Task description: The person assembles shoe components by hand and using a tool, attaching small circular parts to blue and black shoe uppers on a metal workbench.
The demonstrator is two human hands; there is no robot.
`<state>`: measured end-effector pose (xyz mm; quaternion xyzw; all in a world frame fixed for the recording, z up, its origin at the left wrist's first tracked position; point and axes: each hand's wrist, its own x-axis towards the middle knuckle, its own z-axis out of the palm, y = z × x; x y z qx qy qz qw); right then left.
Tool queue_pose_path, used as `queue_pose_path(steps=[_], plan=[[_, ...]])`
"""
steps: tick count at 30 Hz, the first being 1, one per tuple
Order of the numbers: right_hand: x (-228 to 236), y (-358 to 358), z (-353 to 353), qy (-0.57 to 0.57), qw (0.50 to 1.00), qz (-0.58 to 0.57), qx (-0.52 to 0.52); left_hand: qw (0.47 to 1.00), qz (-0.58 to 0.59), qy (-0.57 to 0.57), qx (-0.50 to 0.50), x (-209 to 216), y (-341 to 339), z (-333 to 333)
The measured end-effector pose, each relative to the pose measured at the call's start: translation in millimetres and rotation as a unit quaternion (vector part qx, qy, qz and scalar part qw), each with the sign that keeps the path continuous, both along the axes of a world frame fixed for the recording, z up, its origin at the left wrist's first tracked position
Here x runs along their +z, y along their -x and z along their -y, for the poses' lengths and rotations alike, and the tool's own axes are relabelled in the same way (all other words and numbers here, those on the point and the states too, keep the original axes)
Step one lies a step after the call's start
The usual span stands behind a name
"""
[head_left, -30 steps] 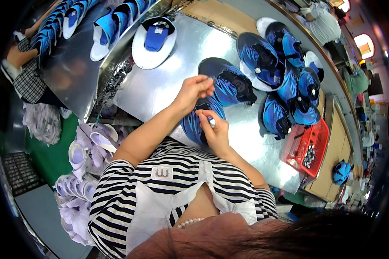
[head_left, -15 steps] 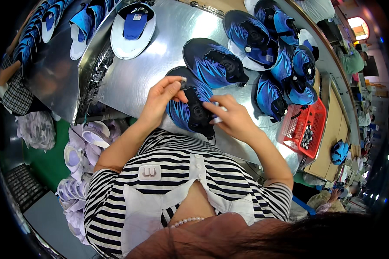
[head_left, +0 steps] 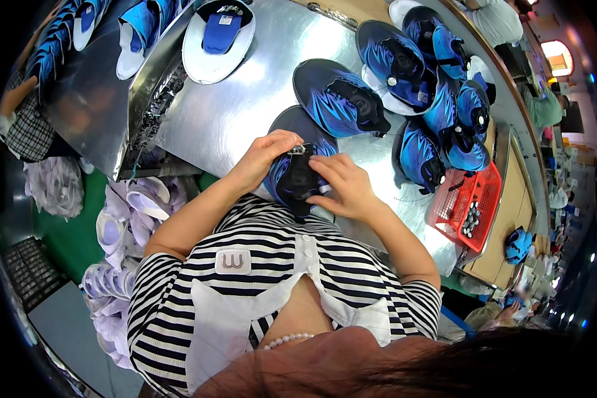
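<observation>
A black-and-blue shoe upper (head_left: pixel 295 179) lies on the metal table right in front of me, its toe pointing away. My left hand (head_left: pixel 266 158) is closed, pinching a small shiny piece (head_left: pixel 297 150) against the upper's throat; its exact kind is too small to tell. On the upper's right side sits my right hand (head_left: pixel 347 186), with fingers on the black tongue area and the thumb lower down, gripping the edge. Part of the upper is hidden under both hands. Just beyond lies another black-and-blue upper (head_left: pixel 338 99), which neither hand touches.
Several more uppers (head_left: pixel 421 156) are heaped at the right, many with small white round pieces. A red basket (head_left: pixel 491 199) beside them holds small black-and-white parts. A white-lined upper (head_left: pixel 219 43) lies far left. White shoe parts (head_left: pixel 116 232) hang low left, near another person's arm (head_left: pixel 16 99).
Both hands have come down onto the upper. My left hand has brought the small piece to its throat, and my right hand now rests against its side. The view has shifted slightly.
</observation>
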<state>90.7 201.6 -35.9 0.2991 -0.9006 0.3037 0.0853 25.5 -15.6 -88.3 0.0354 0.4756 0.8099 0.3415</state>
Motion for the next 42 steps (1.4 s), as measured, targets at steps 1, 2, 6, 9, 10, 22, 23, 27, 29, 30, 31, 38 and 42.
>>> queue_pose_path(steps=[1, 2, 6, 9, 10, 22, 23, 27, 29, 30, 31, 38, 42], plan=[[11, -1, 0, 0.002, 1.0, 0.014, 0.007, 1.0, 0.013, -0.005, -0.001, 0, 0, 1], [21, -3, 2, -0.028, 0.998, 0.047, -0.01, 1.0, 0.024, -0.012, -0.003, 0, 1, 1], [19, -1, 31, -0.067, 0.995, 0.049, -0.059, 1.0, 0.002, -0.002, -0.005, 2, -1, -2], [8, -7, 39, -0.068, 0.991, 0.019, -0.112, 0.999, -0.033, 0.028, 0.005, 6, -1, 0], [8, -6, 42, -0.063, 0.99, 0.019, -0.124, 0.999, -0.035, 0.032, 0.003, 5, -1, -1], [-28, -7, 25, 0.072, 0.988, -0.099, -0.098, 0.929, -0.321, 0.184, 0.012, 7, -17, -12], [-33, -8, 23, 0.082, 0.986, -0.103, -0.104, 0.889, -0.399, 0.223, 0.022, 11, -17, -13], [-21, -6, 33, 0.102, 0.973, -0.107, -0.178, 0.738, -0.596, 0.314, -0.032, 26, -9, -2], [-23, -6, 29, 0.084, 0.978, -0.114, -0.153, 0.694, -0.638, 0.331, -0.045, 43, -13, -2], [-24, -7, 28, 0.075, 0.98, -0.117, -0.139, 0.677, -0.651, 0.338, -0.057, 44, -14, -2], [-25, -7, 28, 0.073, 0.981, -0.113, -0.142, 0.66, -0.665, 0.344, -0.069, 46, -15, -2], [-28, -3, 24, 0.107, 0.985, -0.063, -0.12, 0.641, -0.674, 0.348, -0.117, 36, -12, -1], [4, 21, 16, 0.291, 0.938, 0.077, -0.173, 0.827, -0.501, 0.254, -0.017, 75, -6, 9]])
